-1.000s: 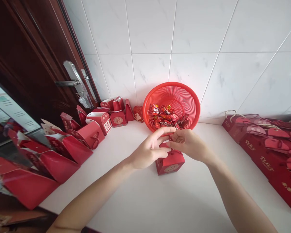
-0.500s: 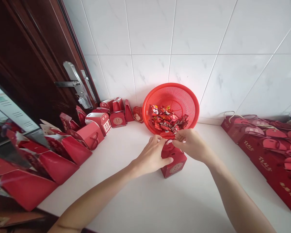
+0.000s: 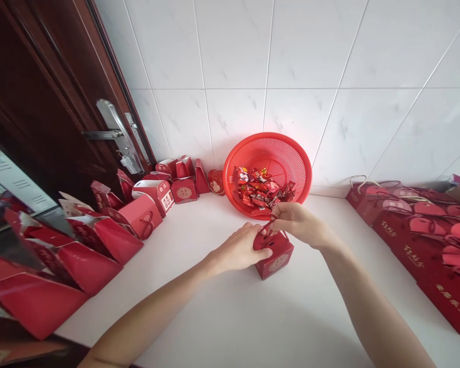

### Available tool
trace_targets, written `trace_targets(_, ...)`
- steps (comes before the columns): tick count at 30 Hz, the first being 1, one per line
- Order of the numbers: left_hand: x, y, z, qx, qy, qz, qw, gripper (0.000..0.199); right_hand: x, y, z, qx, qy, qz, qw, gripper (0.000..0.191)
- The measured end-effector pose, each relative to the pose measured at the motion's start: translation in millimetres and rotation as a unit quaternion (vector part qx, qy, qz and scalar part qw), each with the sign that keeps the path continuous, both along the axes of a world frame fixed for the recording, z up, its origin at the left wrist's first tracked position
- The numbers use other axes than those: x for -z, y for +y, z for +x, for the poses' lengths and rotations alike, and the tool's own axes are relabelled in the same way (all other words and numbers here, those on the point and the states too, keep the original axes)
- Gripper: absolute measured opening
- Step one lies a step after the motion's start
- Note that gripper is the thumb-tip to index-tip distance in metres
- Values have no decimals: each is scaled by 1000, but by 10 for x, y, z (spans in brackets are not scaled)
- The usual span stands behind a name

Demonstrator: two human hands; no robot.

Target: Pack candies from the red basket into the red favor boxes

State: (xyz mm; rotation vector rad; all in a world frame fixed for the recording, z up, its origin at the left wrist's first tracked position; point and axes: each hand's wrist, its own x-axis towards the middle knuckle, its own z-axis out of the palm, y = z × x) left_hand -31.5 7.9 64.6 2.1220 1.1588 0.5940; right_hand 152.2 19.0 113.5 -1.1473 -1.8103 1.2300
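Observation:
A small red candy box with a round gold emblem stands upright on the white table, in front of me. My left hand grips it from the left, the thumb on its near upper edge and the fingers at the folded top. Above the top, my right hand pinches a thin red cord that comes up from the box. The fingertips partly hide the flaps and the holes in them. Just behind stands a red plastic basket, tilted against the wall, with several wrapped candies in it.
Several red boxes and larger opened red boxes line the table's left side and back corner. Rows of red boxes with cord handles stand along the right. Behind are a tiled wall and a dark door.
My right hand has drawn the cord up, and it now shows above the box top. My left hand stays on the box. The view has shifted slightly.

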Motion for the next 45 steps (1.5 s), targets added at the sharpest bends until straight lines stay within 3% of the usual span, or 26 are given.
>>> trace_targets(4, -18, 2, -13, 4, -16, 7, 1000, 29, -10, -4, 4, -14, 66, -45, 997, 19)
trace_targets(10, 72, 53, -31, -3, -12, 14, 1000, 30, 4, 20, 15, -29, 48, -33, 998, 22)
trace_targets(16, 98, 73, -4, 25, -45, 16, 999, 34, 73, 56, 42, 58, -103, 115, 986, 20)
trace_targets(20, 23, 60, -37, 45, -66, 3, 997, 64, 6, -6, 108, 47, -186, 169, 967, 20)
trace_targets(23, -10, 53, -69, 37, -60, -8, 997, 80, -97, -61, 180, 96, -247, 212, 941, 18)
trace_targets(28, 16, 51, -53, 53, -98, 0, 994, 68, -262, -100, 406, 169, -268, 254, 914, 10)
trace_targets(32, 189, 21, 60, 53, -135, -10, 989, 62, -322, -162, 623, 207, -243, 261, 911, 5)
trace_targets(37, 596, -252, 294, 76, -210, -9, 975, 33, -350, -309, 852, 266, -246, 244, 900, 2)
trace_targets(41, 853, -591, 398, 201, -190, 3, 961, 26, -563, -527, 1077, 328, -238, 227, 886, 4)
trace_targets(45, 997, -841, 421, 365, -147, 91, 915, 27, -913, -853, 1352, 426, -218, 224, 849, 9)
